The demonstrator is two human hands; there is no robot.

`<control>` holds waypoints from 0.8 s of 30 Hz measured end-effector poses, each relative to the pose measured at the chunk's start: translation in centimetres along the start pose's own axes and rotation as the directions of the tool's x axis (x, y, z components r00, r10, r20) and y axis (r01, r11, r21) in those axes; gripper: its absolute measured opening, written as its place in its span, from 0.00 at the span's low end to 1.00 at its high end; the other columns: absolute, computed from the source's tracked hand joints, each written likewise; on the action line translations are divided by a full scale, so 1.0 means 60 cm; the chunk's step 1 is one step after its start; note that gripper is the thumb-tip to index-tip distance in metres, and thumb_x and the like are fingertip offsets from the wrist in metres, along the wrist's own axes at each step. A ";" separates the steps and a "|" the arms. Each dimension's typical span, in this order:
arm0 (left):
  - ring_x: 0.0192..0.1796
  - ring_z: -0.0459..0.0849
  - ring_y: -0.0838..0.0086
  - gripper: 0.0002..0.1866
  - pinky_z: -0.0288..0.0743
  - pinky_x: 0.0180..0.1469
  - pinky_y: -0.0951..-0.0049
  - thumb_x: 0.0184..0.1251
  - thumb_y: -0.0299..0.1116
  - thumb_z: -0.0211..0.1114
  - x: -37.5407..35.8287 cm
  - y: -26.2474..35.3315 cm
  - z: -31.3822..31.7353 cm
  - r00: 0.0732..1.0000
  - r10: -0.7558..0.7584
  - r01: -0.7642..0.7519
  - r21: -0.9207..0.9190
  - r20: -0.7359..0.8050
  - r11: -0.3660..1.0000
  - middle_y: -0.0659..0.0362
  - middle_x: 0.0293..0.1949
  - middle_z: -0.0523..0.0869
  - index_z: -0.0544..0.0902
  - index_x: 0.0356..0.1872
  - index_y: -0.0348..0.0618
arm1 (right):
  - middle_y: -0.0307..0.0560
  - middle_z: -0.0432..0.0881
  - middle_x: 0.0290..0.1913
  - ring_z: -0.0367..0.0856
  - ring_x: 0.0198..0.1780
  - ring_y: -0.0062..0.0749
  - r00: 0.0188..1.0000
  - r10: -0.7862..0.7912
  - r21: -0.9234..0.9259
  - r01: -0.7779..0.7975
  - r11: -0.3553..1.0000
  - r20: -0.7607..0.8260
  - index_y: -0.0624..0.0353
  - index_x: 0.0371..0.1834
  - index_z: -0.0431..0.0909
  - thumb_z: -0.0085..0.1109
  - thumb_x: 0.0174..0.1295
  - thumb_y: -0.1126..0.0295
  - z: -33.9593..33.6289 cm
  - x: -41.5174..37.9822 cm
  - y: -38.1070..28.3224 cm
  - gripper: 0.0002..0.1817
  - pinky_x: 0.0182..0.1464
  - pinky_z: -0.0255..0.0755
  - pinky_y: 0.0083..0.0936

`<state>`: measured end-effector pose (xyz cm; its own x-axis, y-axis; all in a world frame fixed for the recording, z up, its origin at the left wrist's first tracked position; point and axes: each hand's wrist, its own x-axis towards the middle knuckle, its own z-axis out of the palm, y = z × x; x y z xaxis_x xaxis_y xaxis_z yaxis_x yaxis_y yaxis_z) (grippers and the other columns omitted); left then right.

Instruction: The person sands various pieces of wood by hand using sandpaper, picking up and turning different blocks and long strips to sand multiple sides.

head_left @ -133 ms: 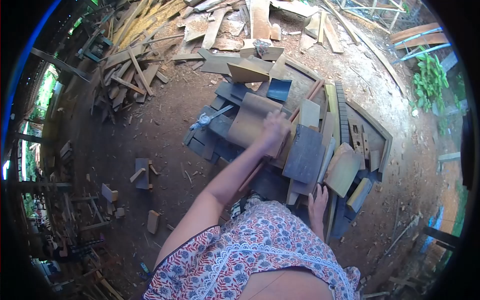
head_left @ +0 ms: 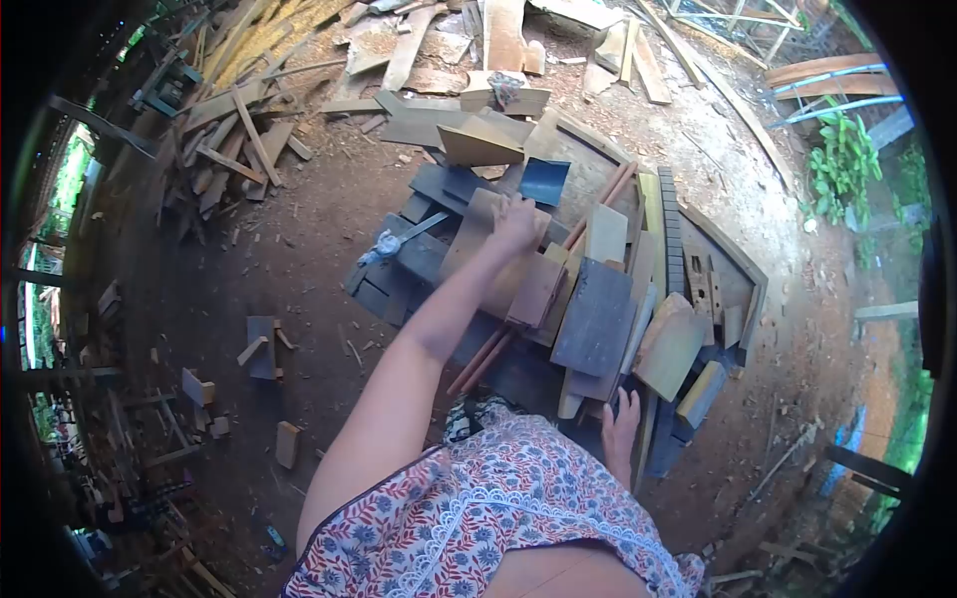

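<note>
A curved brown sheet (head_left: 467, 239), like sandpaper, lies across the dark work table. My left hand (head_left: 513, 227) is at its far right part, fingers bent down and closed on its edge; the fingertips are partly hidden. Just nearer than that hand is a reddish-brown wooden block (head_left: 536, 289). My right hand (head_left: 620, 431) rests low by the table's near edge, fingers apart and holding nothing that I can see. A grey board (head_left: 593, 317) lies beyond it, and a pale board with a rounded end (head_left: 670, 347) lies to its right.
A blue curved sheet (head_left: 544, 182) and a tilted tan board (head_left: 478, 146) are at the far side. Two thin reddish rods (head_left: 480, 361) stick out from the near side. A strip with a white wrapped end (head_left: 384, 246) is at left. Scrap wood (head_left: 234, 149) covers the ground.
My left hand has moved away from me and slightly left, uncovering the reddish-brown block. My right hand stays by the near edge. The whole view has shifted slightly.
</note>
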<state>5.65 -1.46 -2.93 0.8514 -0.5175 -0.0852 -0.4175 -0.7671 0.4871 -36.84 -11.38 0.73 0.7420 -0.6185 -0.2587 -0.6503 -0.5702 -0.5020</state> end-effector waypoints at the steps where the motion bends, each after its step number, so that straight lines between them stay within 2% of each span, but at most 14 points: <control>1: 0.70 0.55 0.45 0.24 0.47 0.68 0.42 0.58 0.45 0.63 0.037 -0.005 0.005 0.995 -0.048 0.043 0.058 0.083 0.997 0.45 0.61 0.68 0.77 0.52 0.43 | 0.62 0.58 0.67 0.56 0.68 0.54 0.999 0.034 0.021 -0.034 0.999 0.005 0.58 0.63 0.66 0.55 0.62 0.67 -0.002 -0.002 -0.003 0.25 0.68 0.52 0.43; 2: 0.70 0.55 0.45 0.24 0.47 0.68 0.42 0.58 0.45 0.63 0.070 -0.003 0.007 0.996 -0.046 0.043 0.040 0.083 0.998 0.45 0.61 0.68 0.77 0.52 0.43 | 0.62 0.58 0.67 0.56 0.68 0.54 0.999 0.035 0.004 -0.035 0.999 0.000 0.58 0.63 0.66 0.55 0.62 0.67 -0.002 -0.004 -0.008 0.25 0.68 0.52 0.43; 4: 0.71 0.52 0.43 0.25 0.42 0.68 0.38 0.59 0.45 0.61 0.113 0.010 0.023 0.960 -0.052 -0.007 0.208 0.276 0.978 0.45 0.66 0.64 0.76 0.56 0.43 | 0.63 0.58 0.67 0.56 0.68 0.55 0.994 0.112 0.062 -0.111 0.992 -0.006 0.59 0.62 0.67 0.53 0.63 0.66 -0.008 -0.023 -0.008 0.23 0.68 0.52 0.42; 5: 0.71 0.52 0.43 0.25 0.42 0.68 0.38 0.59 0.45 0.61 0.130 0.015 0.039 0.958 -0.056 0.001 0.191 0.280 0.982 0.45 0.66 0.64 0.76 0.56 0.43 | 0.63 0.58 0.67 0.56 0.68 0.55 0.994 0.111 0.043 -0.111 0.993 -0.003 0.59 0.62 0.67 0.53 0.63 0.66 -0.012 -0.031 -0.008 0.23 0.68 0.52 0.42; 7: 0.72 0.49 0.43 0.26 0.38 0.67 0.34 0.61 0.45 0.58 0.157 0.029 0.072 0.907 -0.095 -0.070 0.369 0.411 0.927 0.48 0.69 0.60 0.74 0.59 0.45 | 0.63 0.58 0.66 0.57 0.68 0.55 0.977 0.211 0.064 -0.211 0.975 -0.002 0.59 0.61 0.68 0.51 0.65 0.65 -0.014 -0.051 -0.010 0.21 0.67 0.53 0.41; 8: 0.72 0.49 0.43 0.26 0.38 0.67 0.34 0.61 0.45 0.58 0.166 0.030 0.089 0.905 -0.097 -0.065 0.360 0.415 0.931 0.48 0.69 0.60 0.74 0.59 0.45 | 0.62 0.58 0.67 0.57 0.68 0.54 0.972 0.235 0.066 -0.235 0.970 0.006 0.59 0.61 0.68 0.49 0.66 0.64 -0.014 -0.059 -0.009 0.21 0.67 0.53 0.41; 10: 0.70 0.53 0.43 0.25 0.39 0.67 0.33 0.60 0.47 0.61 0.172 0.030 0.120 0.939 -0.068 -0.050 0.329 0.337 0.943 0.47 0.62 0.67 0.77 0.54 0.43 | 0.61 0.58 0.67 0.57 0.68 0.54 0.965 0.263 0.054 -0.264 0.963 0.015 0.59 0.61 0.68 0.49 0.66 0.64 -0.016 -0.074 -0.011 0.21 0.67 0.53 0.40; 12: 0.68 0.57 0.45 0.27 0.41 0.66 0.34 0.59 0.46 0.62 0.180 0.046 0.138 0.994 -0.048 0.021 0.262 0.099 0.965 0.47 0.61 0.67 0.74 0.56 0.39 | 0.60 0.59 0.67 0.57 0.68 0.52 0.953 0.301 0.054 -0.303 0.952 0.042 0.58 0.60 0.69 0.49 0.67 0.64 -0.016 -0.082 -0.007 0.20 0.67 0.53 0.39; 14: 0.65 0.62 0.50 0.28 0.47 0.67 0.40 0.59 0.44 0.62 0.155 0.079 0.083 0.993 0.018 -0.021 -0.023 -0.113 1.000 0.47 0.60 0.68 0.72 0.56 0.35 | 0.59 0.59 0.66 0.57 0.68 0.52 0.963 0.261 0.067 -0.265 0.962 0.063 0.58 0.61 0.69 0.49 0.66 0.65 -0.016 -0.082 -0.003 0.20 0.67 0.53 0.39; 16: 0.60 0.69 0.52 0.24 0.58 0.64 0.50 0.59 0.39 0.62 0.089 0.124 0.002 0.940 0.033 -0.147 -0.317 -0.339 0.937 0.46 0.56 0.71 0.73 0.53 0.33 | 0.59 0.60 0.66 0.58 0.68 0.51 0.973 0.221 0.092 -0.227 0.970 0.066 0.59 0.61 0.68 0.49 0.66 0.65 -0.020 -0.071 -0.001 0.20 0.67 0.53 0.38; 18: 0.52 0.77 0.62 0.18 0.70 0.56 0.64 0.62 0.33 0.62 0.009 0.162 -0.053 0.851 0.101 -0.397 -0.506 -0.515 0.766 0.49 0.49 0.77 0.76 0.50 0.33 | 0.58 0.60 0.67 0.59 0.68 0.48 0.998 0.069 0.244 -0.068 0.967 0.007 0.59 0.62 0.66 0.49 0.67 0.64 -0.038 -0.047 -0.008 0.22 0.67 0.53 0.37; 20: 0.45 0.79 0.74 0.14 0.74 0.48 0.76 0.63 0.30 0.61 -0.106 0.206 -0.101 0.988 0.018 -0.146 -0.877 -0.156 0.458 0.56 0.42 0.81 0.78 0.47 0.33 | 0.57 0.60 0.67 0.59 0.68 0.45 0.997 0.047 0.534 -0.072 0.843 0.061 0.59 0.66 0.60 0.48 0.68 0.61 -0.058 -0.014 -0.028 0.26 0.67 0.55 0.37; 22: 0.44 0.77 0.83 0.13 0.73 0.46 0.82 0.65 0.31 0.61 -0.212 0.239 -0.067 0.999 0.034 0.008 -0.999 0.010 0.052 0.61 0.40 0.81 0.78 0.47 0.34 | 0.56 0.60 0.67 0.60 0.69 0.43 0.981 0.028 0.826 -0.178 0.535 0.193 0.59 0.70 0.53 0.49 0.68 0.54 -0.073 0.024 -0.024 0.33 0.67 0.56 0.38; 24: 0.45 0.77 0.82 0.13 0.72 0.46 0.82 0.65 0.31 0.60 -0.319 0.278 -0.036 0.962 0.014 0.272 -0.962 0.272 0.017 0.61 0.41 0.81 0.79 0.48 0.35 | 0.56 0.61 0.67 0.61 0.68 0.44 0.921 -0.148 0.923 -0.375 -0.085 0.360 0.60 0.71 0.50 0.51 0.64 0.47 -0.099 0.034 -0.005 0.40 0.67 0.57 0.40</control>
<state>-16.93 -3.50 8.73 0.7269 -0.6122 -0.3113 0.5295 0.2108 0.8217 -36.09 -15.69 5.21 0.8386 -0.2901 -0.4611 -0.0723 0.7796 -0.6221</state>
